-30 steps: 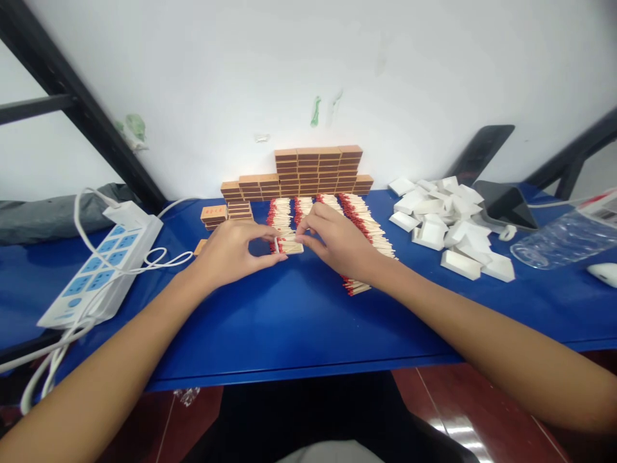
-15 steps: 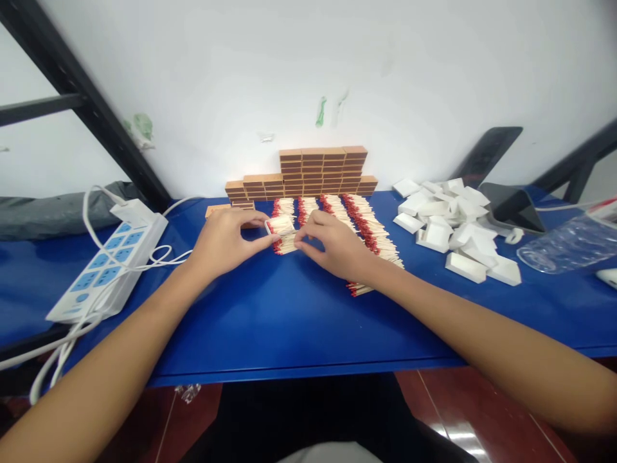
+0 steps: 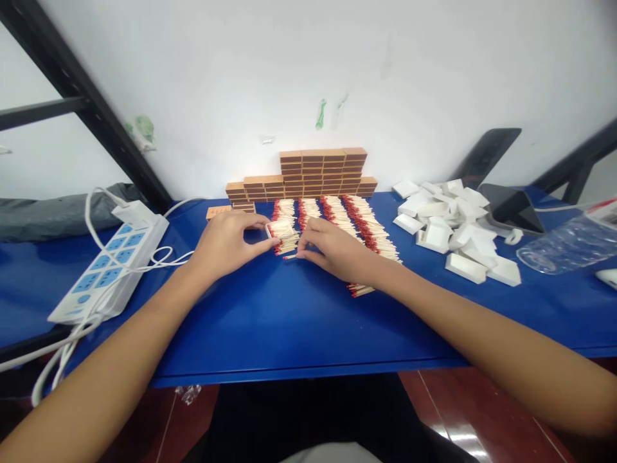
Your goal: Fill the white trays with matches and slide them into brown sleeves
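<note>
Between the thumb and fingers of my left hand (image 3: 229,243) is a small white matchbox tray (image 3: 280,229) with matches lying in it. My right hand (image 3: 332,247), just right of the tray, pinches a single match (image 3: 290,257) whose red head points left. Rows of red-tipped matches (image 3: 369,225) lie on the blue table behind and beneath my hands. The right hand and forearm hide part of these rows. Behind them, matchboxes (image 3: 322,172) with brown sides are stacked against the wall.
A heap of white matchbox trays (image 3: 448,218) lies on the right, near a dark phone-like device (image 3: 513,207) and a clear plastic bottle (image 3: 569,244). On the left sits a power strip (image 3: 110,267) with white cables. The blue table (image 3: 299,328) has its front edge close to me.
My right hand has moved slightly down from the tray, and a match now shows at its fingertips. The left hand stays almost still with the tray.
</note>
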`<action>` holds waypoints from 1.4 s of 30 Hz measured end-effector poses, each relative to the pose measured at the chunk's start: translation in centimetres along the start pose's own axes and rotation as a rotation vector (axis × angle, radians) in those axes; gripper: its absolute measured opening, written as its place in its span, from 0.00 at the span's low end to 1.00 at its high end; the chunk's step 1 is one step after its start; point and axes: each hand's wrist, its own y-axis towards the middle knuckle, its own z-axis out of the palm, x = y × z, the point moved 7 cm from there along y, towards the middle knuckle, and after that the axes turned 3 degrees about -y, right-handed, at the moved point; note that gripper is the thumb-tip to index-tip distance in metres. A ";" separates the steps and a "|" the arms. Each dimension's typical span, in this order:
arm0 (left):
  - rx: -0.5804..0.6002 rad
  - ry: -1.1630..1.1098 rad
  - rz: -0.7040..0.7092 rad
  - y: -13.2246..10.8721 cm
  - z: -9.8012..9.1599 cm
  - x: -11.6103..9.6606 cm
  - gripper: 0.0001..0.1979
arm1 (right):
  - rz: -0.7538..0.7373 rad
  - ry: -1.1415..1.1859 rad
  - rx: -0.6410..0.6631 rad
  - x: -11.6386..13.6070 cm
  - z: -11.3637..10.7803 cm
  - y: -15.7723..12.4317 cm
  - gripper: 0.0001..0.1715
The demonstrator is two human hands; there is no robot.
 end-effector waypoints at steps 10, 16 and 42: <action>0.039 -0.155 0.083 -0.6 0.8 -2.3 0.16 | -0.003 -0.068 -0.261 0.3 -2.2 0.1 0.04; 0.027 -0.197 0.052 -0.5 0.9 -2.0 0.16 | -0.015 -0.017 -0.338 0.7 -2.5 0.0 0.05; -0.042 -0.040 -0.097 -0.1 -0.3 0.4 0.13 | -0.041 -0.032 -0.111 0.1 1.0 0.4 0.07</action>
